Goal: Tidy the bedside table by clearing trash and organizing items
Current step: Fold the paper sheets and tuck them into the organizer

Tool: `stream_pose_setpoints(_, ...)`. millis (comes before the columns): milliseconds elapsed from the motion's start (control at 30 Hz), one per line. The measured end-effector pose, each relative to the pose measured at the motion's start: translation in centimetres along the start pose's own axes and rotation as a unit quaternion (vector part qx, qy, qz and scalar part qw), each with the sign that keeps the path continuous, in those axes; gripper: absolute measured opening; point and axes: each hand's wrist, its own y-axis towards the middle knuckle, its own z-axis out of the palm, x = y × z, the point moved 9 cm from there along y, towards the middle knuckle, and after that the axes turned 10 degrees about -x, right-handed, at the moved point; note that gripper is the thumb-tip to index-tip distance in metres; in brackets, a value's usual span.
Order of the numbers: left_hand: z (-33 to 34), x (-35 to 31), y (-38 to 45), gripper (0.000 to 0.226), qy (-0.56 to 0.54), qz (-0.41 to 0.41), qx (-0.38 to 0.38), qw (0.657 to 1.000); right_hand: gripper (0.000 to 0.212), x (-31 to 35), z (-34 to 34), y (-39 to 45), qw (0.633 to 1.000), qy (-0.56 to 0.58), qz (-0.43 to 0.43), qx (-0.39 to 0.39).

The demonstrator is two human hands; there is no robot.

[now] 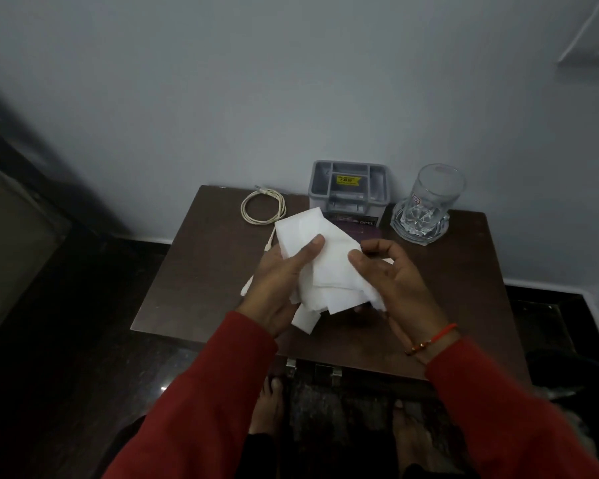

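White tissues [325, 267], several loose sheets bunched together, are held above a dark brown wooden bedside table [194, 278] in the head camera's view. The left hand [277, 288] grips the bundle from below and the side, its thumb pressed flat on the top sheet. The right hand [391, 274] holds the other edge, thumb on the paper, while the remaining fingers are curled and slightly apart above it. Both arms wear red sleeves [201, 406], and a red thread bracelet [433, 337] with beads circles the right wrist.

At the back of the table, against a pale grey wall [222, 81], stands a grey plastic organizer [348, 188] with compartments. A yellow price sticker inside it is too small to read; a purple label on its front shows the word "OPEL". Just to its right stands a clear glass mug [429, 205] with a small, unreadable label. A coiled white cable [261, 207] lies to the left of the organizer. Bare feet [267, 402] show on the dark floor below the table edge.
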Motion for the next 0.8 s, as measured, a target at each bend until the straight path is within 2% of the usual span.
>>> stream_pose_setpoints(100,-1.1,0.0,0.6,0.038,-0.010,0.003,-0.046,0.999,0.069,0.7,0.9,-0.4,0.978,-0.157,-0.115,0.069)
stream_pose_setpoints(167,-1.5,-0.1,0.6,0.037,-0.017,-0.008,-0.061,0.998,0.074,1.0,1.3,-0.8,0.955,-0.221,-0.173,0.096)
stream_pose_setpoints(267,-1.8,-0.1,0.7,0.037,-0.034,-0.026,-0.068,0.997,0.058,1.1,1.0,-0.6,0.950,-0.225,-0.189,0.107)
stream_pose_setpoints(367,-1.7,0.0,0.7,0.039,-0.041,-0.034,-0.060,0.997,0.030,1.5,0.4,-0.3,0.959,-0.207,-0.181,0.074)
stream_pose_setpoints(433,-1.7,0.2,0.7,0.039,-0.048,-0.047,-0.050,0.996,0.015,1.8,-0.1,-0.1,0.976,-0.152,-0.152,0.038)
stream_pose_setpoints(500,-1.6,0.5,0.7,0.038,-0.060,-0.074,-0.042,0.995,0.005,1.1,-0.6,0.2,0.998,-0.040,-0.057,0.007)
stream_pose_setpoints(533,-1.6,0.7,0.7,0.038,-0.061,-0.085,-0.039,0.994,0.010,0.0,-0.7,0.2,0.999,0.040,0.032,-0.004)
stream_pose_setpoints(600,-2.0,1.0,0.8,0.036,-0.040,-0.085,-0.057,0.994,0.029,-2.5,-0.4,-0.6,0.964,0.162,0.212,-0.010)
stream_pose_setpoints(633,-2.5,0.9,1.0,0.034,-0.018,-0.070,-0.078,0.994,0.037,-3.4,-0.2,-1.1,0.946,0.185,0.266,-0.003)
stream_pose_setpoints(700,-3.2,0.7,1.3,0.030,0.025,-0.037,-0.110,0.993,0.048,-4.1,0.2,-1.4,0.940,0.189,0.285,0.016)
stream_pose_setpoints(800,-3.7,0.5,1.3,0.018,0.053,-0.024,-0.130,0.990,0.047,-3.0,0.7,-0.9,0.964,0.166,0.208,0.025)
